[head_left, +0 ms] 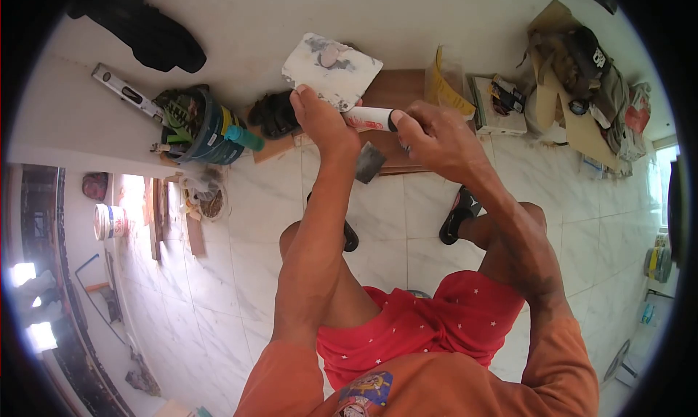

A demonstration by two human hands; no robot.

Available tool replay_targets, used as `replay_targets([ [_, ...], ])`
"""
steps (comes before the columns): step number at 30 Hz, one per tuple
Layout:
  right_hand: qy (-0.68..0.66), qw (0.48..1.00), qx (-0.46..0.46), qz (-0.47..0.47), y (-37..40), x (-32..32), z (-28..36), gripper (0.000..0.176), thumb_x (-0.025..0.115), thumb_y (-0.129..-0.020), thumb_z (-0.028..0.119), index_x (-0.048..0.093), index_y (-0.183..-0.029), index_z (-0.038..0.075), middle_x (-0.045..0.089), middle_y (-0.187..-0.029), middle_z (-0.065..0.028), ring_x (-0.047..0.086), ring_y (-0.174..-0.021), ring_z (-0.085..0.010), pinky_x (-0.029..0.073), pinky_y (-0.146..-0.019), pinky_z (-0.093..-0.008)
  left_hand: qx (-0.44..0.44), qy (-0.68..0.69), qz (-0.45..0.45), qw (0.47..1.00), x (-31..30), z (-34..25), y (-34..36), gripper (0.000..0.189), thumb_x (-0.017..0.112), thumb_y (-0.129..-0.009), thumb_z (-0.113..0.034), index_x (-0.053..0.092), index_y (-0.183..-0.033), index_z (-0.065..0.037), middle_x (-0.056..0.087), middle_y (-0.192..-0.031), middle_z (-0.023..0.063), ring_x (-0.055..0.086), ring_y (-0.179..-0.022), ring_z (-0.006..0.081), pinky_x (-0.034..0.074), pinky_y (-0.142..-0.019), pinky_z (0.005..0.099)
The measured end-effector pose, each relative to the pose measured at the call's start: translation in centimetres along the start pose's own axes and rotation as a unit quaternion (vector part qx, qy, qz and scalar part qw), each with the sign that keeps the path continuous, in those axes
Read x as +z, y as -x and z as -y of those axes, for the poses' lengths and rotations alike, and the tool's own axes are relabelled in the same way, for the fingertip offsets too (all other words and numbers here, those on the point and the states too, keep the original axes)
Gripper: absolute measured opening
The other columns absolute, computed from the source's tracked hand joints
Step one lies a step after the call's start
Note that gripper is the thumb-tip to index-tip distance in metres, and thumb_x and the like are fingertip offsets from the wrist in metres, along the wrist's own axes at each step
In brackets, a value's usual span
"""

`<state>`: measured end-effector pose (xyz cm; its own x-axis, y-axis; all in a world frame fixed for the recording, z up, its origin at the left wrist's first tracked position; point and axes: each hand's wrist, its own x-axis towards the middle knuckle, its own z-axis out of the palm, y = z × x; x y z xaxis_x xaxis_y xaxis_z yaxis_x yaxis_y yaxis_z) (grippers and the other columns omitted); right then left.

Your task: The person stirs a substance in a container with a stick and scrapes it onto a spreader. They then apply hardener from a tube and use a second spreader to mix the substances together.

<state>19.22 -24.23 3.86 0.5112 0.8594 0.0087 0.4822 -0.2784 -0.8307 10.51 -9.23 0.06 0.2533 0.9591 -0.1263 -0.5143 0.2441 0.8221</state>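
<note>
My left hand (320,117) is closed on a square board (305,69) coated in white, its thumb on the near edge. A small greyish-pink lump (333,56) sits on the board's face amid grey smears. Just below the board, my right hand (440,137) grips the black end of a white tube (371,118) with red print. The tube's other end lies against my left hand; whether the left fingers touch it is hidden. On the floor beneath, between my feet, is a flat grey square piece (369,162).
A dark bucket (214,144) stuffed with items stands at the left wall, with a spirit level (129,93) beside it. Black shoes (273,117) and brown boards (396,90) lie ahead. A box (502,122) and a backpack (582,61) are right. A white pail (107,221) stands left.
</note>
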Motion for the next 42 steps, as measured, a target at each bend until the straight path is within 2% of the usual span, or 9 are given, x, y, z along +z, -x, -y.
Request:
replay_targets([
  [3,0.047,0.999,-0.023,0.003,0.6,0.2,1.1,0.041,0.058,-0.097,0.036,0.064,-0.086,-0.003,0.059,-0.066,-0.0118,0.056,-0.06,-0.0236,0.044,-0.058,-0.0372,0.015,-0.047,-0.024,0.998,0.8,-0.6,0.6,0.032,0.029,-0.105,-0.031,0.041,-0.117,-0.004,0.057,-0.108,0.0156,0.063,-0.066,0.027,0.052,-0.05,0.0372],
  [6,0.089,0.978,-0.182,-0.053,0.7,1.7,0.0,0.036,0.065,-0.095,0.031,0.059,-0.084,-0.003,0.06,-0.077,-0.0196,0.06,-0.067,-0.0364,0.048,-0.061,-0.0435,0.001,-0.067,-0.048,0.997,1.1,-0.6,0.3,0.032,0.028,-0.104,-0.031,0.04,-0.117,-0.004,0.057,-0.107,0.0163,0.061,-0.06,0.026,0.051,-0.048,0.0351],
  [12,0.209,0.921,-0.309,-0.109,0.8,2.6,-0.6,0.036,0.067,-0.094,0.033,0.057,-0.101,-0.001,0.058,-0.085,-0.0128,0.063,-0.07,-0.0364,0.053,-0.061,-0.0423,-0.027,-0.095,-0.063,0.993,0.9,-0.8,0.0,0.033,0.028,-0.103,-0.031,0.04,-0.117,-0.005,0.056,-0.108,0.0152,0.058,-0.062,0.023,0.05,-0.05,0.0329],
  [21,0.177,0.976,-0.129,0.001,0.8,1.5,0.7,0.032,0.07,-0.09,0.024,0.058,-0.104,-0.002,0.062,-0.09,-0.0152,0.066,-0.081,-0.0369,0.052,-0.063,-0.0461,0.007,-0.103,-0.042,0.994,0.7,-0.6,-0.5,0.033,0.029,-0.102,-0.028,0.041,-0.12,-0.003,0.057,-0.111,0.0165,0.059,-0.066,0.0257,0.052,-0.052,0.0334],
  [28,0.17,0.926,-0.319,-0.113,0.1,1.4,-0.2,0.031,0.072,-0.089,0.026,0.061,-0.107,0.003,0.063,-0.09,-0.0154,0.066,-0.078,-0.0339,0.052,-0.063,-0.043,0.024,0.006,-0.018,1.0,0.1,1.1,-2.2,0.032,0.031,-0.101,-0.024,0.041,-0.12,0.0,0.055,-0.11,0.0203,0.065,-0.074,0.0326,0.054,-0.045,0.0354],
  [34,0.152,0.984,-0.091,-0.027,0.5,0.6,0.9,0.038,0.076,-0.088,0.032,0.064,-0.107,0.002,0.069,-0.075,-0.0138,0.067,-0.066,-0.0288,0.051,-0.06,-0.0367,0.16,-0.092,-0.032,0.982,-0.1,2.4,-3.2,0.031,0.034,-0.104,-0.023,0.044,-0.115,0.004,0.056,-0.104,0.0227,0.066,-0.08,0.0343,0.057,-0.049,0.039],
  [36,0.147,0.977,-0.149,-0.036,0.5,0.4,0.8,0.034,0.076,-0.088,0.026,0.065,-0.111,0.004,0.069,-0.075,-0.0121,0.065,-0.063,-0.026,0.05,-0.06,-0.0354,0.051,0.009,-0.024,0.998,1.1,0.5,-1.4,0.031,0.039,-0.104,-0.023,0.05,-0.113,0.004,0.061,-0.097,0.0175,0.067,-0.075,0.0262,0.057,-0.054,0.0358],
  [39,0.159,0.94,-0.29,-0.086,-0.2,0.7,-0.2,0.035,0.075,-0.089,0.023,0.066,-0.119,0.007,0.071,-0.082,-0.011,0.064,-0.062,-0.0234,0.05,-0.06,-0.034,0.037,0.023,-0.048,0.998,1.5,0.3,-2.1,0.031,0.035,-0.104,-0.024,0.046,-0.111,0.004,0.06,-0.092,0.0192,0.065,-0.065,0.0279,0.054,-0.042,0.0354],
  [42,0.121,0.952,-0.268,-0.079,-0.2,1.2,0.0,0.038,0.075,-0.089,0.021,0.065,-0.123,0.008,0.07,-0.082,-0.0104,0.064,-0.064,-0.0222,0.051,-0.061,-0.0338,0.073,0.014,-0.023,0.997,0.6,0.9,-2.9,0.03,0.037,-0.103,-0.023,0.046,-0.112,0.004,0.059,-0.089,0.0206,0.064,-0.063,0.0275,0.055,-0.045,0.036],
])
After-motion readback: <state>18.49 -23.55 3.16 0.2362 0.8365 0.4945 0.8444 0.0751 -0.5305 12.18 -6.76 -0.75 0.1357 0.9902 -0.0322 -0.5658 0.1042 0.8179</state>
